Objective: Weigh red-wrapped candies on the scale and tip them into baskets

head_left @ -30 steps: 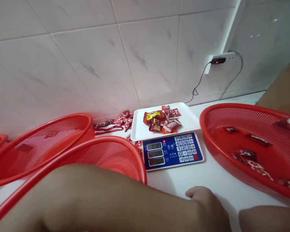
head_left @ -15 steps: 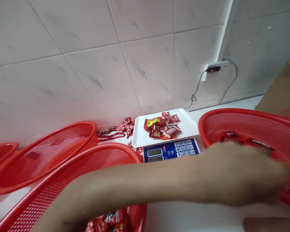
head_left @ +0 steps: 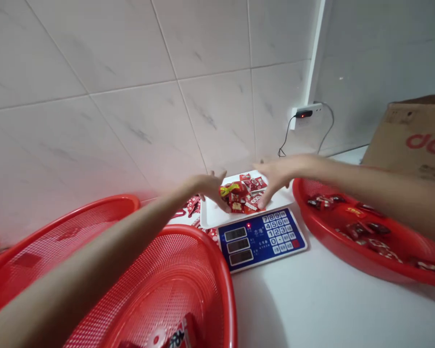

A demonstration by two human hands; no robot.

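Observation:
Several red-wrapped candies [head_left: 242, 199], one with a yellow ribbon-like mark, lie heaped on the white tray [head_left: 210, 216] of a digital scale [head_left: 261, 239]. My left hand [head_left: 210, 187] reaches over the tray's left side, its fingers spread beside the heap. From the other side comes my right hand [head_left: 273, 178], thumb and fingers apart at the candies' right edge. Both hands look empty and a little smeared by motion. Whether the fingertips touch the candies I cannot tell.
Red mesh baskets stand on both sides: one at the front left [head_left: 232, 295], another behind it [head_left: 94, 212], and one at the right [head_left: 333, 246] with wrapped candies in it. A cardboard box [head_left: 402, 140] stands back right. A socket [head_left: 297, 118] with a cord is on the tiled wall.
The arm that stretched across the scale to the right has drawn back. Both hands are now over the tray, one on each side of the candies. The view has shifted.

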